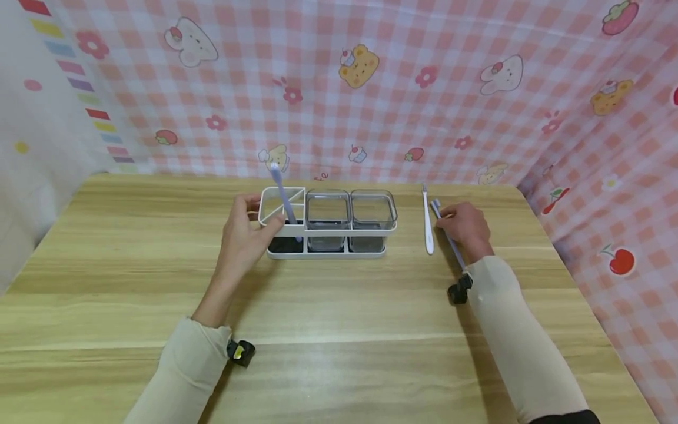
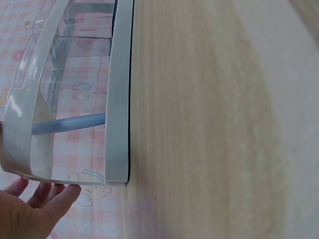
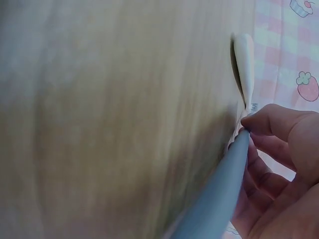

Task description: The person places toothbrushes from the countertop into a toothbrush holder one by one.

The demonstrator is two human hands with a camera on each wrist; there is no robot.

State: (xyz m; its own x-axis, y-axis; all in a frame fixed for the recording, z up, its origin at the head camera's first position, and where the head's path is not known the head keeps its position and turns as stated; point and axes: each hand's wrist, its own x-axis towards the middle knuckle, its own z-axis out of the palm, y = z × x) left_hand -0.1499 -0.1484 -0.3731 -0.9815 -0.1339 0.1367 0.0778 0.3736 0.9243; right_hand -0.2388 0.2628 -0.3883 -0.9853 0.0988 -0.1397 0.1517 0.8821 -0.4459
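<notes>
My left hand (image 1: 241, 238) grips the left end of a white toothbrush holder (image 1: 339, 233), thumb at the front and the other fingers behind. A lavender toothbrush (image 1: 285, 197) leans in the divided left compartment, bristles up; its handle (image 2: 70, 123) crosses the open side in the left wrist view. Two clear cups (image 1: 328, 238) sit in the other compartments. Over at the right, my right hand (image 1: 468, 227) pinches a second lavender toothbrush (image 1: 454, 250) between thumb and fingers, its head pointing away. Left of it, a white toothbrush (image 1: 428, 227) lies on the table.
The wood-grain table (image 1: 328, 312) stretches in front of the holder. A pink checked curtain (image 1: 318, 118) hangs along its back edge, and another checked cloth (image 1: 625, 224) borders the right side. Small black cameras are strapped at both wrists.
</notes>
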